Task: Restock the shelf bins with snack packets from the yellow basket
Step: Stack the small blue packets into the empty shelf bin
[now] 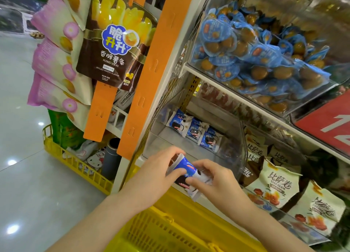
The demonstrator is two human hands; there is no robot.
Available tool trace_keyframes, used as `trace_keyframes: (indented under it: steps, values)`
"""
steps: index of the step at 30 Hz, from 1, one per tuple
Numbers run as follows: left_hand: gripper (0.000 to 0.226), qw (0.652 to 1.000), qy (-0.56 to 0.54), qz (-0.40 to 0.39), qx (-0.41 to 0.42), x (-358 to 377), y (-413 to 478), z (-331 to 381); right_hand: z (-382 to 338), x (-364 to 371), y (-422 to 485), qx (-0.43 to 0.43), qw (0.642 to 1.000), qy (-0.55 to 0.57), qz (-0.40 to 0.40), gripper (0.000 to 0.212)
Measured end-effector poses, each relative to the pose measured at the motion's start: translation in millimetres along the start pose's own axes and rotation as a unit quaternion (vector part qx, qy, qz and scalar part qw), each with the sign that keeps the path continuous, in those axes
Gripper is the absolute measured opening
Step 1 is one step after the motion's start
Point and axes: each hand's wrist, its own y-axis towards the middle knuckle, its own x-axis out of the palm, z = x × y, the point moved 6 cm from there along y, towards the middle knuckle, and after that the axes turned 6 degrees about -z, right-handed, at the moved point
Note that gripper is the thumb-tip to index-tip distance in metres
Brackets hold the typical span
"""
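Yellow basket (170, 232) sits nearest, below both hands. Left hand (155, 174) and right hand (214, 177) together grip a bundle of blue-and-white snack packets (184, 168) at the front edge of the clear shelf bin (161, 138) — not yet released. Beyond, only a few loose packets (195, 130) lie inside — restocking appears early

We see a blue-and-white snack packet (184, 168) tilted before the clear bin (189, 152), three more packets (195, 132) lying inside, the yellow basket (170, 229) below.

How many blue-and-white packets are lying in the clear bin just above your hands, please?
3: one packet at the bin's left, a second in the middle, a third on the right. Glare may hide more.
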Motion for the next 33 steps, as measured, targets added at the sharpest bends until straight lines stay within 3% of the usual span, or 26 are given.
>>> trace_keyframes:
  steps: [2, 8, 12, 16, 23, 33]
  values:
    - [0.032, 0.999, 0.042, 0.020, 0.018, -4.7, 7.8, 2.6, 1.8, -13.1, 3.7, 0.020, 1.000, 0.014, 0.016, 0.025]
    - [0.037, 0.972, 0.222, 0.048, 0.052, -17.7, 46.0, -5.5, 28.1, -72.3, 52.1, 0.079, 0.979, 0.026, 0.186, 0.022]
    - [0.041, 0.948, 0.316, 0.012, 0.049, -9.1, 58.4, -24.6, 67.6, -64.8, 112.5, 0.153, 0.976, -0.072, 0.135, 0.037]
    - [0.047, 0.947, 0.309, 0.026, 0.083, -6.8, 56.6, -29.9, 104.9, -47.0, 155.1, 0.211, 0.966, -0.133, 0.071, 0.034]
    - [0.052, 0.951, 0.293, 0.028, 0.100, -7.4, 57.6, -33.4, 127.1, -23.1, 191.9, 0.220, 0.966, -0.137, 0.019, 0.041]
    - [0.045, 0.944, 0.309, 0.033, 0.111, -7.8, 58.7, -34.5, 123.7, -26.3, 198.4, 0.207, 0.951, -0.229, 0.031, 0.039]
